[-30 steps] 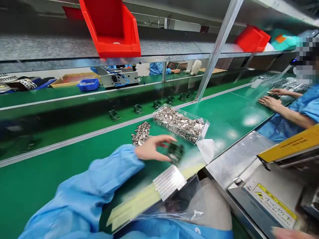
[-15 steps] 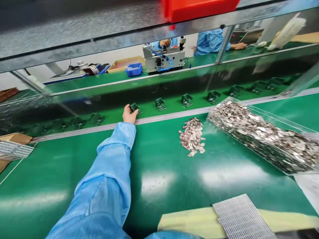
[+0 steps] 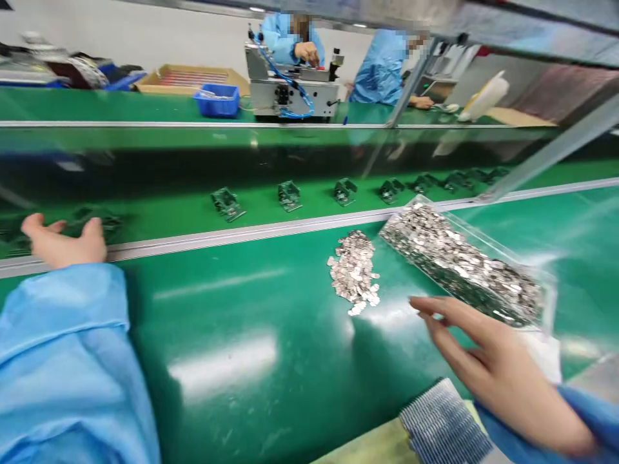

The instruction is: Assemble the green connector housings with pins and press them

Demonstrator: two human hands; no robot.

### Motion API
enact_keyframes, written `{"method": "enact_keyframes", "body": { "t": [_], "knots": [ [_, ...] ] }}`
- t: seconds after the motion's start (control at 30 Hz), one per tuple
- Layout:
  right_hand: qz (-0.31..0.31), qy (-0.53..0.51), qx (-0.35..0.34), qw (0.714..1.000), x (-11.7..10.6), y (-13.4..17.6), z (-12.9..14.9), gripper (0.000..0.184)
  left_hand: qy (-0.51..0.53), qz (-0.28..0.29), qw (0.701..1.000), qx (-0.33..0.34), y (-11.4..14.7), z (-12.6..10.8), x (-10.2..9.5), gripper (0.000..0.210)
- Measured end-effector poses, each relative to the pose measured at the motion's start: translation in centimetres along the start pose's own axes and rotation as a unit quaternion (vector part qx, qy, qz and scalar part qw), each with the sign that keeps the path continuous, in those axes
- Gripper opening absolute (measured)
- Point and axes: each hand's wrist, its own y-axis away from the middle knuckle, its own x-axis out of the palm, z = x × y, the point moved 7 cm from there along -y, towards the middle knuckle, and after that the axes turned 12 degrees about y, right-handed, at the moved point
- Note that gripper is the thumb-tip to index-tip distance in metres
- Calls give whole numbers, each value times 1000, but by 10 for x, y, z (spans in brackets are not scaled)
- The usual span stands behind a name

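My left hand (image 3: 65,243) reaches over the belt's edge at the far left, fingers spread and holding nothing I can see. Beside it, blurred and partly behind the fingers, is a dark green part (image 3: 104,219). To its right, another green part (image 3: 227,203) lies on the belt, at one end of a spaced row. My right hand (image 3: 488,361) hangs at the lower right, its fingers stretched forward and the tips close together; nothing shows in it. Just beyond those fingertips, a heap of small silvery metal pieces (image 3: 354,267) lies on the green tabletop (image 3: 227,309).
A clear tray (image 3: 464,258) full of metal pieces stands behind my right hand. A ridged grey sheet (image 3: 442,419) lies on yellowish paper (image 3: 372,444) near the front. Across the belt are a blue bin (image 3: 217,101), a machine (image 3: 293,90) and two people in blue sleeves.
My left hand has let go of a green part, which lies on the belt, and has moved left. My right hand has come into view. The camera view has shifted.
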Motion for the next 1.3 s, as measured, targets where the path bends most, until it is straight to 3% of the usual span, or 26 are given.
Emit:
{"method": "enact_keyframes", "body": {
  "t": [0.07,0.13,0.23,0.37,0.47,0.57,0.7,0.83,0.93,1.0,1.07,1.17,1.3],
  "knots": [
    [85,23,-8,996,34,-16,-11,24,-3,-5,1000,3,3,-5,3,73],
    [129,52,-3,990,65,-27,-25,20,16,-25,999,24,19,-20,-4,71],
    [156,91,-1,983,97,-35,-35,12,81,-7,991,102,69,-53,-18,68],
    [167,125,23,978,111,-36,-38,11,126,135,960,209,171,-95,-31,58],
    [186,116,18,976,113,-34,-37,11,130,241,918,286,244,-121,-42,49],
    [208,104,-5,973,112,-33,-36,10,139,299,885,330,291,-138,-54,46],
    [248,83,-58,964,110,-34,-34,10,172,386,850,314,311,-145,-59,74],
    [278,97,-104,950,108,-36,-31,10,157,519,769,338,318,-148,-48,115],
    [278,135,-132,942,105,-30,-23,8,127,615,705,330,325,-146,-32,118],
    [272,167,-142,937,105,-23,-17,6,126,649,678,321,331,-148,-24,115],
    [267,194,-146,933,106,-18,-12,7,121,653,681,309,334,-151,-18,109],
    [256,205,-139,934,104,-16,-9,11,117,625,713,295,335,-156,-15,95],
    [224,175,-113,952,81,-10,-14,14,202,573,749,262,340,-165,-22,62]
  ]
}}
